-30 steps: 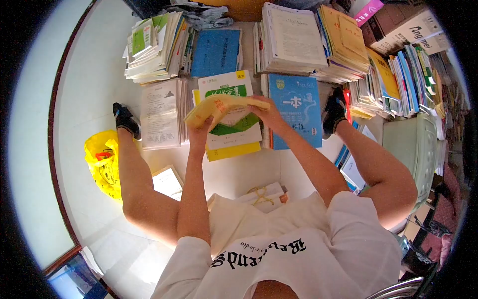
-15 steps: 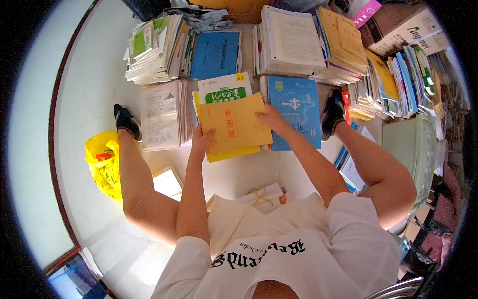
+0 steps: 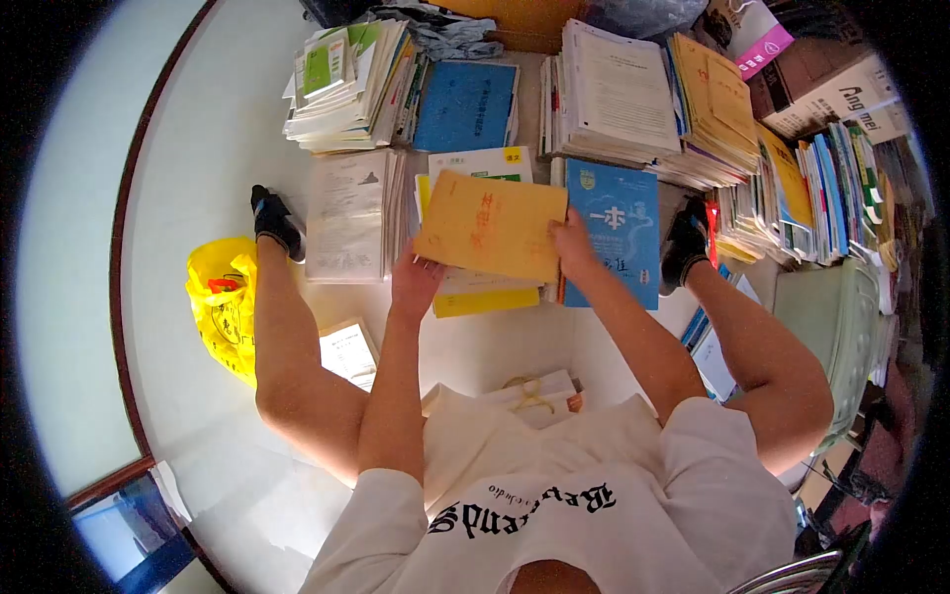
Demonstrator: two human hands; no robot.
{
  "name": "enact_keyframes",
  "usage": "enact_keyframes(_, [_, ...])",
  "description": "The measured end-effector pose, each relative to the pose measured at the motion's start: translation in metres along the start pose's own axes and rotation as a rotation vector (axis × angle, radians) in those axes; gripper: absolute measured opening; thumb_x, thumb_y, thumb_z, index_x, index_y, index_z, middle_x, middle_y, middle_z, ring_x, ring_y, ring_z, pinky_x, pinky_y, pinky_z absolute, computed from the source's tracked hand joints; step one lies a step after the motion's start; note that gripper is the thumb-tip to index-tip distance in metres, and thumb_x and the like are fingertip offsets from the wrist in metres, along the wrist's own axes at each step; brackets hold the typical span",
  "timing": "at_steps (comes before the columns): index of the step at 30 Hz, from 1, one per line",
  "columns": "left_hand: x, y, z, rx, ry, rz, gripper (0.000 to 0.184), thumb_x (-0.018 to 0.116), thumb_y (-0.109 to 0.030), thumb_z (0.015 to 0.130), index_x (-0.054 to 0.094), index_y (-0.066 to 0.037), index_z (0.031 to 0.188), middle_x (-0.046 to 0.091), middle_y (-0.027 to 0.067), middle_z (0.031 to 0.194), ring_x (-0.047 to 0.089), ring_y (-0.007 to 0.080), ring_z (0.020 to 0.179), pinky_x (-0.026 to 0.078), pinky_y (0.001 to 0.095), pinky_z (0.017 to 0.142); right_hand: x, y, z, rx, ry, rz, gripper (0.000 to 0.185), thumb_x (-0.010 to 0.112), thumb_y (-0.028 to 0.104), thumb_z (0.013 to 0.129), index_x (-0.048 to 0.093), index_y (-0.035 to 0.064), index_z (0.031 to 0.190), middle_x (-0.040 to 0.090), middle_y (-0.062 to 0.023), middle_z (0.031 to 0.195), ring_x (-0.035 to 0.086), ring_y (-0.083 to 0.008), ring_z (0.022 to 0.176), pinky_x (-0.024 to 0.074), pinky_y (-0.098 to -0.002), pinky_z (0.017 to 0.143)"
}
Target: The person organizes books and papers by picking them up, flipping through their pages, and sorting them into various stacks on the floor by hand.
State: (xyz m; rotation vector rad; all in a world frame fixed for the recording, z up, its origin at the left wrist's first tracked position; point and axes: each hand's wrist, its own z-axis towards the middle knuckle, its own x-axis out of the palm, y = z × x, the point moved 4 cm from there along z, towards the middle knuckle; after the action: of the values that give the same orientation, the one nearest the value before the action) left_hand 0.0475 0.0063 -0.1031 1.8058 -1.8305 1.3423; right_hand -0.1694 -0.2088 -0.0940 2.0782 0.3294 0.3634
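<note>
A tan exercise book [image 3: 495, 228] with orange print on its cover is held in front of me, tilted, by both hands. My left hand [image 3: 418, 282] grips its lower left corner, fingers partly under it. At its right edge, my right hand [image 3: 572, 245] pinches the cover side. Beneath the exercise book lies a stack with a white, green and yellow workbook [image 3: 480, 163] on it and a yellow book [image 3: 485, 301] sticking out below. Right beside that stack is a blue book [image 3: 614, 233]. A pile of printed papers [image 3: 348, 218] sits on the left.
Behind stand more piles: mixed booklets [image 3: 346, 89], a blue booklet [image 3: 465, 104], white papers [image 3: 618, 89] and tan envelopes [image 3: 712, 94]. A yellow plastic bag [image 3: 220, 322] lies by my left leg. At right are a carton [image 3: 841, 99] and a pale green plastic bin [image 3: 821, 327].
The exercise book has tipped, its right side lower, and both hands still hold it. My left hand has shifted further under its corner. The whole view has shifted slightly.
</note>
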Motion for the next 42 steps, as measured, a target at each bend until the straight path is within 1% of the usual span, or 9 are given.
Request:
enact_keyframes(7, [-0.004, 0.031, 0.018, 0.200, -0.098, 0.535, 0.047, 0.055, -0.016, 0.100, 0.038, -0.007, 0.142, 0.053, 0.0086, 0.127, 0.058, 0.0235, 0.117, 0.049, 0.0374, 0.096, 0.027, -0.025, -0.051, 0.182, 0.101, -0.119, 0.040, 0.057, -0.004, 0.091, 0.053, 0.0035, 0.130, 0.065, -0.0107, 0.117, 0.069, -0.0236, 0.098, 0.0619, -0.0376, 0.075])
enact_keyframes(9, [0.000, 0.030, 0.015, 0.642, -0.161, 0.811, 0.051, 0.050, -0.007, 0.099, 0.032, -0.007, 0.147, 0.057, 0.0145, 0.126, 0.059, 0.0320, 0.118, 0.049, 0.0407, 0.096, 0.027, -0.062, -0.042, 0.095, 0.176, -0.156, 0.040, 0.061, -0.004, 0.090, 0.054, 0.0037, 0.129, 0.065, -0.0099, 0.117, 0.069, -0.0223, 0.097, 0.0632, -0.0379, 0.077])
enact_keyframes(13, [0.028, 0.025, -0.004, 0.829, -0.305, 1.237, 0.057, 0.046, -0.003, 0.096, 0.026, -0.005, 0.150, 0.058, 0.0218, 0.129, 0.056, 0.0388, 0.122, 0.047, 0.0435, 0.097, 0.027, -0.068, -0.046, 0.109, 0.228, -0.193, 0.036, 0.064, 0.003, 0.091, 0.056, 0.0043, 0.127, 0.068, -0.0096, 0.111, 0.071, -0.0207, 0.093, 0.0625, -0.0372, 0.073])
enact_keyframes(18, [-0.005, 0.037, 0.017, 0.861, -0.368, 1.267, 0.056, 0.054, -0.005, 0.090, 0.038, -0.002, 0.143, 0.055, 0.0201, 0.132, 0.056, 0.0333, 0.118, 0.046, 0.0429, 0.099, 0.012, 0.023, -0.061, 0.460, 0.796, -0.865, 0.033, 0.061, 0.028, 0.098, 0.061, 0.0031, 0.118, 0.072, -0.0120, 0.094, 0.072, -0.0210, 0.075, 0.0594, -0.0338, 0.063])
enact_keyframes(20, [0.012, 0.036, 0.011, 0.746, -0.388, 1.212, 0.060, 0.045, 0.006, 0.083, 0.041, -0.001, 0.142, 0.056, 0.0242, 0.130, 0.057, 0.0371, 0.118, 0.046, 0.0412, 0.097, -0.008, 0.068, -0.023, 0.106, 0.689, -1.190, 0.034, 0.058, 0.033, 0.099, 0.064, 0.0035, 0.114, 0.073, -0.0116, 0.092, 0.071, -0.0199, 0.070, 0.0588, -0.0333, 0.061])
enact_keyframes(22, [0.022, 0.032, 0.010, 0.898, -0.292, 1.183, 0.059, 0.046, 0.004, 0.083, 0.042, -0.001, 0.141, 0.058, 0.0210, 0.126, 0.057, 0.0352, 0.111, 0.045, 0.0374, 0.097, -0.041, 0.143, 0.000, -0.057, 0.423, -0.812, 0.027, 0.054, 0.027, 0.100, 0.064, 0.0026, 0.106, 0.072, -0.0080, 0.082, 0.071, -0.0178, 0.071, 0.0583, -0.0323, 0.061])
enact_keyframes(26, [0.009, 0.019, 0.012, 0.435, -0.135, 0.481, 0.054, 0.048, 0.001, 0.083, 0.045, 0.001, 0.137, 0.057, 0.0194, 0.124, 0.056, 0.0348, 0.112, 0.043, 0.0389, 0.100, -0.141, 0.272, 0.042, -0.882, -0.441, -0.989, 0.027, 0.061, 0.028, 0.094, 0.066, 0.0031, 0.101, 0.072, -0.0141, 0.089, 0.071, -0.0291, 0.084, 0.0564, -0.0430, 0.078])
enact_keyframes(31, [-0.013, 0.035, 0.040, 0.856, -0.189, 0.981, 0.046, 0.052, -0.003, 0.086, 0.049, 0.002, 0.131, 0.056, 0.0158, 0.123, 0.054, 0.0271, 0.114, 0.042, 0.0363, 0.100, -0.249, 0.315, 0.105, -0.804, -0.576, -1.449, 0.072, 0.066, 0.053, 0.085, 0.052, -0.0014, 0.130, 0.057, -0.0273, 0.126, 0.055, -0.0435, 0.118, 0.0456, -0.0523, 0.099])
enact_keyframes(42, [0.017, 0.016, 0.023, 0.724, -0.063, 0.980, 0.052, 0.053, 0.002, 0.090, 0.042, -0.001, 0.141, 0.054, 0.0118, 0.133, 0.052, 0.0207, 0.123, 0.042, 0.0345, 0.102, -0.292, 0.315, 0.216, -0.480, -0.601, -1.629, 0.097, 0.065, 0.068, 0.076, 0.051, -0.0076, 0.134, 0.060, -0.0303, 0.128, 0.060, -0.0429, 0.118, 0.0452, -0.0474, 0.103])
